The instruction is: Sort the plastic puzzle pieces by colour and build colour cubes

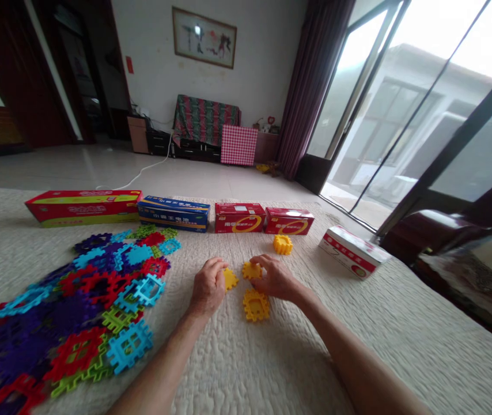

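Note:
My left hand (pixel 209 286) is closed on a yellow toothed piece (pixel 230 279), which sticks out at its right side. Just to the right, my right hand (pixel 274 276) has its thumb and fingers round another yellow piece (pixel 250 270). Below that hand, a yellow square piece (pixel 256 306) lies flat on the cream quilted cover (pixel 229 369). Farther back and to the right stands a small yellow stack (pixel 283 245), touched by neither hand.
A heap of red, blue, green and purple pieces (pixel 73 311) spreads at the left. Behind stand a red-yellow box (pixel 86 208), a blue box (pixel 174 214) and two red boxes (pixel 239 218) (pixel 290 221). A white-red box (pixel 353 252) lies at the right.

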The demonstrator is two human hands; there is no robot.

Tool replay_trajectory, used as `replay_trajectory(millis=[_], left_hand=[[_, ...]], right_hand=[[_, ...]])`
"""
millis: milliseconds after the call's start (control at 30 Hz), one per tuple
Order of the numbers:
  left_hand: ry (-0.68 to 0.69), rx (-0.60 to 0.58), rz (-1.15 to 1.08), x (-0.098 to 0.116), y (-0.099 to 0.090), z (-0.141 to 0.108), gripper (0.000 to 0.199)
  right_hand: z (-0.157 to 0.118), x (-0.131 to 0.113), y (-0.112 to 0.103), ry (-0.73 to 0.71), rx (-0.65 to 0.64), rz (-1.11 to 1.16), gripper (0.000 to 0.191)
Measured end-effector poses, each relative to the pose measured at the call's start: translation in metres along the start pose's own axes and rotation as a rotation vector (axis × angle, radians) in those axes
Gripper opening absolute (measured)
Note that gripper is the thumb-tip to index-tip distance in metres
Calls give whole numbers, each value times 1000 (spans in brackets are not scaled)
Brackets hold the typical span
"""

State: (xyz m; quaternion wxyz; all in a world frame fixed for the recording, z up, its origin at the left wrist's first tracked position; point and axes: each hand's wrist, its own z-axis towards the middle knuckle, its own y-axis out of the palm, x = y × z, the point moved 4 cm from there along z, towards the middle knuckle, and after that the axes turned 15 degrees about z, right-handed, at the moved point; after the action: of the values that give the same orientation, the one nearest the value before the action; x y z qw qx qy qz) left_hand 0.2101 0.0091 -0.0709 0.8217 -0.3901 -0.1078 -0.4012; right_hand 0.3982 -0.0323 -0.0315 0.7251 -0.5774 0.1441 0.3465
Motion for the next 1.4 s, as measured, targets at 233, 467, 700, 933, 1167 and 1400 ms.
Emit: replay_trajectory(millis=[233, 467, 700, 933, 1167, 1400], left_hand=[[13, 6, 6, -2, 1, -1, 29], [-3, -18, 9, 1, -1, 0, 29], [-26, -34, -1, 1, -1, 0, 28], [-32, -32, -22, 2, -1, 0, 28], [-42, -35, -21, 1, 0, -1, 29], [-53, -33, -8, 2, 0, -1, 29]], right_hand=[[-1, 11, -14, 23, -11, 7, 51], [-5, 16, -6, 276, 142, -196, 59], [0, 23, -8, 267, 269, -113, 40], [9, 48, -58, 118, 667, -8, 42], [19, 78, -76, 150, 810, -34, 45], [14, 88, -70, 222, 801, -53, 50]])
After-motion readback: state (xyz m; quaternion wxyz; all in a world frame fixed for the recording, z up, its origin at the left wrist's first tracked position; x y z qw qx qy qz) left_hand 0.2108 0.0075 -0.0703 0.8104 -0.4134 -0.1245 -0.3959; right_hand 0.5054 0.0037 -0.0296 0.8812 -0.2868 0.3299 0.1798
